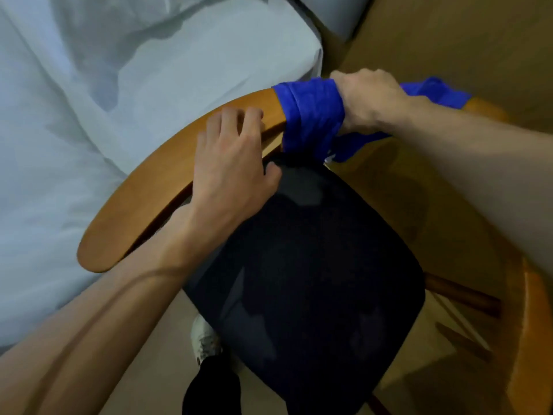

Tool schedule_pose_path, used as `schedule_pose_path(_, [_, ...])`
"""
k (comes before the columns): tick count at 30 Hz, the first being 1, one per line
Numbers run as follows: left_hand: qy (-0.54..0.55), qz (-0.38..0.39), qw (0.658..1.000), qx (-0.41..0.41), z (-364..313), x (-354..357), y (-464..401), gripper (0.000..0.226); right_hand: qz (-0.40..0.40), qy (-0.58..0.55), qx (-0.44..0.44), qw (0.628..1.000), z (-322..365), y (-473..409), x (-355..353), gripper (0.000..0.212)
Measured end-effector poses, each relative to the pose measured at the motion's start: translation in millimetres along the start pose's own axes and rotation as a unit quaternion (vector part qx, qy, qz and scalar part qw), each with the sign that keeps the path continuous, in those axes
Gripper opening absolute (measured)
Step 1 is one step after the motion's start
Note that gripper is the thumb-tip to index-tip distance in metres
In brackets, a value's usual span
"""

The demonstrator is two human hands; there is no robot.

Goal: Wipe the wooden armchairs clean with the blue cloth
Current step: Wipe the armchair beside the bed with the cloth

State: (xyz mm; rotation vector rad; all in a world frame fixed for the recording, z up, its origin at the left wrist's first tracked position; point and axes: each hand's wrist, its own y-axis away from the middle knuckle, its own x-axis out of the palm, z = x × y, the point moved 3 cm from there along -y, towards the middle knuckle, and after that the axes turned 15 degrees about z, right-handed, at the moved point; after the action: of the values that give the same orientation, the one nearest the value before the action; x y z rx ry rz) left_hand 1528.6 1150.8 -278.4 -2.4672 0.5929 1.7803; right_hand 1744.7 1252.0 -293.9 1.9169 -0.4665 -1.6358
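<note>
A wooden armchair with a curved back rail and a dark seat cushion fills the middle of the head view. The blue cloth is wrapped over the top of the curved rail. My right hand is closed around the cloth and the rail, with more cloth trailing behind it to the right. Just left of the cloth, my left hand rests on the rail with its fingers over the top and its thumb on the cushion's edge.
A bed with pale sheets lies close against the chair's left side. A tan wall or panel stands behind the chair. The chair's right armrest curves down the right edge. My shoe is on the floor below the seat.
</note>
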Motion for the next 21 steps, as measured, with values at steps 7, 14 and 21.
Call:
schedule_pose_path(7, [0.070,0.009,0.995,-0.063,108.6,-9.9,71.9,0.059,-0.022,0.000,-0.105,0.994,73.5,-16.8,-9.8,0.070])
schedule_pose_path(14, [0.111,0.043,0.987,-0.107,149.7,-5.5,136.9,0.066,-0.065,0.143,-0.182,0.971,145.3,-5.5,-11.3,0.094])
schedule_pose_path(21, [0.130,0.030,0.978,-0.161,163.9,2.0,184.0,0.082,-0.081,0.225,-0.285,0.928,251.6,28.1,4.3,0.076])
